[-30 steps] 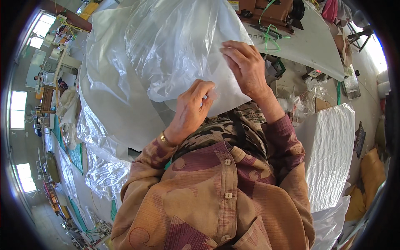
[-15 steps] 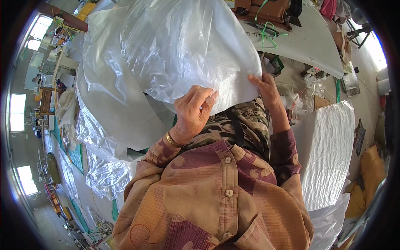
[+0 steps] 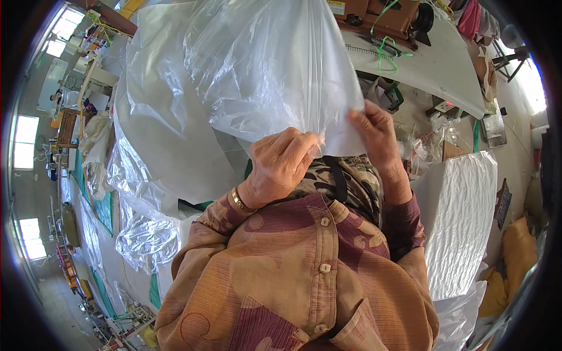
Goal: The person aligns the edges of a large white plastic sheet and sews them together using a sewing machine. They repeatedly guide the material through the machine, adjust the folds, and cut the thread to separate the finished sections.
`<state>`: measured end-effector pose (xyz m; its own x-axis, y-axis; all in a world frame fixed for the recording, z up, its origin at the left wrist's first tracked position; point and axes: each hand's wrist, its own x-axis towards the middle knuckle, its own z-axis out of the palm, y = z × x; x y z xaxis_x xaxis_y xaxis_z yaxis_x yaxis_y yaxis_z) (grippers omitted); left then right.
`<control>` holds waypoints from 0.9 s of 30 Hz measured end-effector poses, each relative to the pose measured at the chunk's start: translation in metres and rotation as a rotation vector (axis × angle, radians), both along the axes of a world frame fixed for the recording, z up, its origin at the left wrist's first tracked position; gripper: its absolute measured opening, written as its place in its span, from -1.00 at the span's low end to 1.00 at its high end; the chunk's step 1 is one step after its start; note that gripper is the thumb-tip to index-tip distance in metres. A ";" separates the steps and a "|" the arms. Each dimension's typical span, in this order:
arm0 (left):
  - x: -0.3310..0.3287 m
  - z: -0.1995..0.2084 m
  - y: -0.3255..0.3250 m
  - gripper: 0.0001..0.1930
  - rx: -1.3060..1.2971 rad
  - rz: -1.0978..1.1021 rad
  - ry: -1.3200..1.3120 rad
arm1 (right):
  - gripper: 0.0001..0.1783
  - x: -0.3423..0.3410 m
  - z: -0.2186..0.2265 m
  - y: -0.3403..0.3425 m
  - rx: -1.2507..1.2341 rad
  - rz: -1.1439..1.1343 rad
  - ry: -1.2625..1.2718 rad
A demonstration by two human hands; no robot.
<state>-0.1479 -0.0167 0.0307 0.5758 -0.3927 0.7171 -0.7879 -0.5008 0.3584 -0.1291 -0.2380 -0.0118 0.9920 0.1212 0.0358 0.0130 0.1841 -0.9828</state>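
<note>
A large clear plastic liner [image 3: 257,64] lies over a white woven sheet [image 3: 158,146] that spreads in front of me and down to the left. My left hand [image 3: 282,159], with a gold band on its wrist, pinches the near edge of the clear liner, and taut creases fan out from the fingers. At the right edge of the white material, my right hand [image 3: 379,131] has thumb and fingers curled round the margin; it is slightly blurred. Camouflage trousers show beneath the sheet's near edge.
A brown sewing machine [image 3: 380,17] with green thread stands on the table [image 3: 436,73] at the far right. Closer on the right is a stack of white sheets [image 3: 459,216]. Crumpled clear plastic [image 3: 149,237] lies at left, and a mustard cloth [image 3: 518,251] at far right.
My left hand has moved right and nearer to me, pulling the clear liner's edge across the white sheet into tight folds. My right hand has shifted slightly nearer along the right margin.
</note>
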 end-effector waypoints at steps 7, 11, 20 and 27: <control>-0.008 0.004 0.002 -0.73 0.173 -0.017 -0.070 | -0.75 -0.023 0.003 0.024 0.099 0.180 -0.036; -0.014 0.005 0.004 -0.70 0.241 -0.028 -0.079 | -0.68 -0.024 0.007 0.024 0.048 0.211 -0.113; -0.017 0.009 -0.001 -0.66 0.272 -0.035 -0.082 | -0.52 -0.029 0.011 0.019 -0.152 0.209 -0.186; -0.017 0.005 -0.003 -0.62 0.275 -0.005 -0.142 | -0.50 -0.029 0.023 0.020 -0.118 0.245 -0.226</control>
